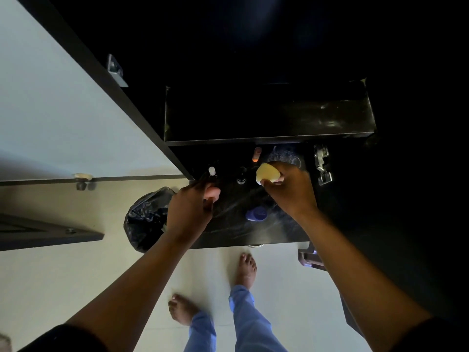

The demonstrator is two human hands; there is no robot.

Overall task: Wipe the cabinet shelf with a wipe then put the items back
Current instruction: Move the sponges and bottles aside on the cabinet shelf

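Gripping a pale yellow rounded item (266, 174), the right hand (289, 189) returns it shelfward (left hand (189, 212) curled, contents unclear) onto the dark cabinet shelf (228, 232)

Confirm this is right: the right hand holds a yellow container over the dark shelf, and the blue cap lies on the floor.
Wrong on one point. In the head view the blue cap lies on the dark shelf, not the floor. The right hand does hold the yellow container.
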